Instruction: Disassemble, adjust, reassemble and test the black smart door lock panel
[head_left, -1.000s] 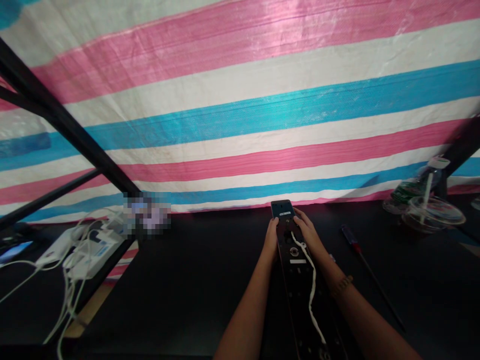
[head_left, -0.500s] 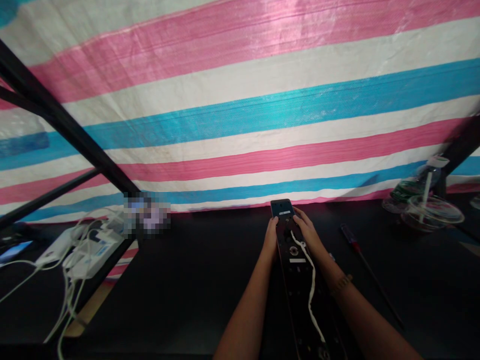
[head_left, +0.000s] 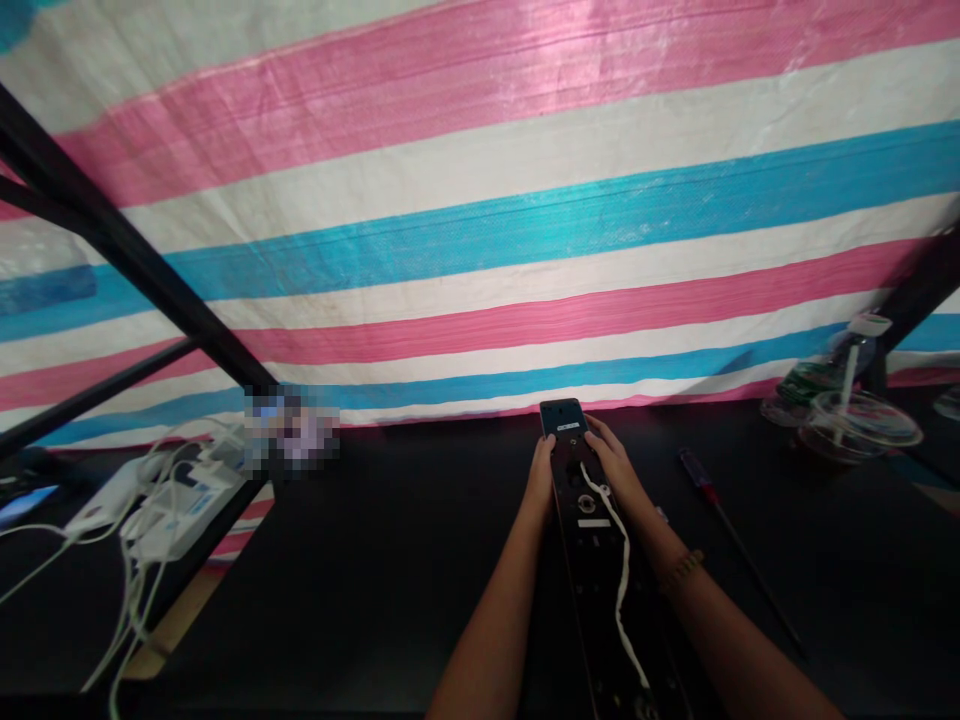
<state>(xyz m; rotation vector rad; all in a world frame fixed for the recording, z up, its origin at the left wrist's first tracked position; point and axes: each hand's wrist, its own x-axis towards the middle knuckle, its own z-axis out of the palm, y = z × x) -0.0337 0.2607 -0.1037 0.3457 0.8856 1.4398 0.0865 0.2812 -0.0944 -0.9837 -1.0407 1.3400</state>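
A long, narrow black panel [head_left: 592, 570] stretches away from me between my forearms. A white cable [head_left: 624, 570] runs along its face, past a round metal fitting and a small white label. At its far end is a dark, rounded-corner part like a phone [head_left: 562, 414], with a bluish face and a pale strip; I cannot tell whether it is joined to the panel. My left hand [head_left: 540, 478] is closed on the left edge near that end, thumb on top. My right hand [head_left: 613, 462] grips the right edge opposite, its fingers partly hidden.
To the right lies a long screwdriver [head_left: 739, 550] on the black table [head_left: 390, 590]. Beyond it are a clear plastic cup [head_left: 859, 425] with a straw and a plastic bottle [head_left: 814, 385]. White power strips [head_left: 176, 510] with tangled cables sit left, near a black frame bar [head_left: 142, 270]. Striped sheeting [head_left: 480, 230] hangs behind.
Both hands keep the same hold on the black panel, which stays in place. Only the view has shifted very slightly.
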